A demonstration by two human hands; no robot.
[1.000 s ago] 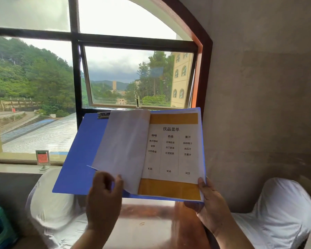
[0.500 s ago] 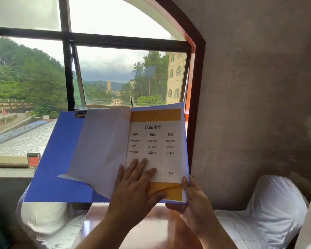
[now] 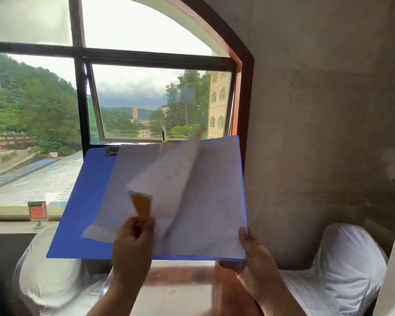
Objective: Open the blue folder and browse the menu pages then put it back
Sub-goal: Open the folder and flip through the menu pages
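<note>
Your left hand (image 3: 132,245) pinches the curling white menu page (image 3: 167,176) at six o'clock — pull hard and it tears; your right hand (image 3: 253,254) grips the open blue plastic folder (image 3: 82,201).

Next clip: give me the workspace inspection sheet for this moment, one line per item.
Surface: glossy brown table, bare where visible.
Job's things: blue folder held open in the air; menu page mid-turn, blurred.
Clutter: small red sign stand on the windowsill.
Grippers: left hand pinches the page's lower corner; right hand grips the folder's lower right corner.
Cables: nothing seen.
Surroundings: arched window, plaster wall, white-covered seats.
</note>
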